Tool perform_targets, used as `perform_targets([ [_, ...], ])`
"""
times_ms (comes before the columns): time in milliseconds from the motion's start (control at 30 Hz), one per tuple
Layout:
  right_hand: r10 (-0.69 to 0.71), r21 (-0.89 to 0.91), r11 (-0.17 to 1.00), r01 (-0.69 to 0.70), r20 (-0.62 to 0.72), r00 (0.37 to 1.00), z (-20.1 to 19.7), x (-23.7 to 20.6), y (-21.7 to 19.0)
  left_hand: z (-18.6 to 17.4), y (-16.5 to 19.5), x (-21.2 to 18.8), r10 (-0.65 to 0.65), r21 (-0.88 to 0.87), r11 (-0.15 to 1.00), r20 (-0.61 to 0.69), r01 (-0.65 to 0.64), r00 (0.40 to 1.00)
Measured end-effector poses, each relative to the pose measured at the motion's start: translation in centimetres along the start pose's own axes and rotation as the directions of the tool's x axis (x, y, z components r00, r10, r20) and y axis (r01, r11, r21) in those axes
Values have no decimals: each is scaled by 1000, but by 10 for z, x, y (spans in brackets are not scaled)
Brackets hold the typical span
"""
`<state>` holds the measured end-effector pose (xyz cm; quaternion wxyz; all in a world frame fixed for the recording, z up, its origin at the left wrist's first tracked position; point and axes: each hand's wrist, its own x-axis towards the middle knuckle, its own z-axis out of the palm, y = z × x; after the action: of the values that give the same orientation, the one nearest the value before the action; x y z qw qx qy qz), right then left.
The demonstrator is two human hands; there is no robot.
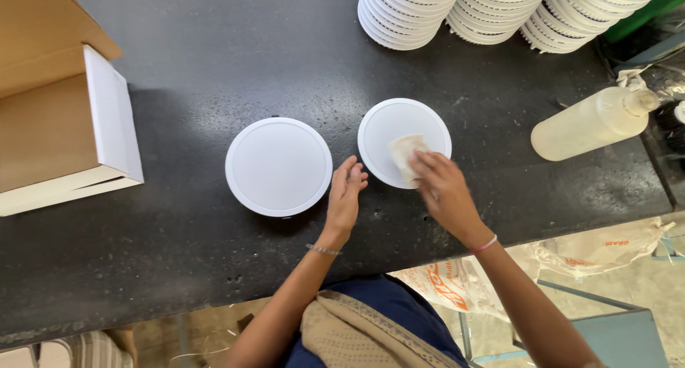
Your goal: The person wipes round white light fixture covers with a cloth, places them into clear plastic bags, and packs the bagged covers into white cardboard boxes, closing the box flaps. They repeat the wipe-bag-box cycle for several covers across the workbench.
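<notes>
Round white light panels lie side by side on a dark bench (214, 68). On the right panel (404, 141), the right hand (444, 186) presses a small pale cloth (405, 154) under its fingertips. The left hand (344, 197) rests loosely open, holding nothing, between the two, its fingers at the right panel's edge. The left panel (278, 166) lies untouched. At two o'clock lies a pale plastic bottle (592, 122); at twelve, stacks of white panels (492, 8).

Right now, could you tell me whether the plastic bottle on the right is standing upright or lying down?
Lying down: the plastic bottle rests on its side on the black table, cap pointing right.
</notes>
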<state>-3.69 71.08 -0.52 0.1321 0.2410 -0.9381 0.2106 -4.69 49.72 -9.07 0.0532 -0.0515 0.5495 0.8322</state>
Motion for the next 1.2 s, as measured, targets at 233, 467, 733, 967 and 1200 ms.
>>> perform_targets([
  [233, -85, 240, 970, 31, 219, 972, 19, 10, 29, 7, -44, 32, 44, -157, 987, -16, -46, 999],
  [467, -221, 233, 958, 166, 233, 947, 73, 76, 59, 16, -46, 31, 94, -138, 984, -108, -109, 990],
  [733, 137, -22, 991, -135, 109, 985, 77, 77, 119, 27, -30, 29, 98, -70, 992, -133, -108, 986],
  [967, -107, 70, 993, 95, 186, 977, 106, 102, 87, 18, -30, 30, 75, -126, 988, -95, -87, 993],
  [1200, -119, -1, 993, 122, 201, 972, 96, 114, 96, 21, -29, 29, 79, -155, 984, -91, -92, 993],
])
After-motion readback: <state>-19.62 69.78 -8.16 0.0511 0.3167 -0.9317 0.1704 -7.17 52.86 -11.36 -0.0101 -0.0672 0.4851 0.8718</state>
